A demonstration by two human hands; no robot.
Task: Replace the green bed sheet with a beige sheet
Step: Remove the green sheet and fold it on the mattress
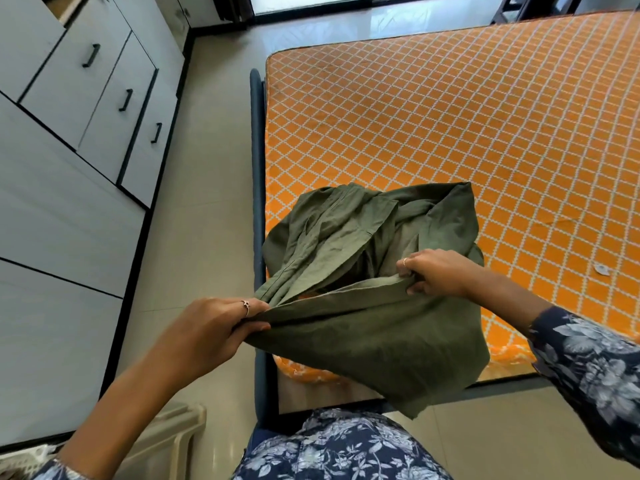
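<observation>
The left hand [211, 327] and right hand [434, 273] each pinch one edge of the green sheet [367, 271], bunched at the bare orange mattress [450, 126] corner, held taut, likely for folding it away.

We see a plain olive-green sheet [374, 271], bare of any pattern. The mattress [450, 133] is bright orange with a white diamond lattice. The bed frame [257, 168] is dark blue. Our sleeve [595, 368] is navy with pale grey-white flowers. The cabinets [86, 133] are light grey with black handles and black edging; the floor [207, 202] is beige tile.
</observation>
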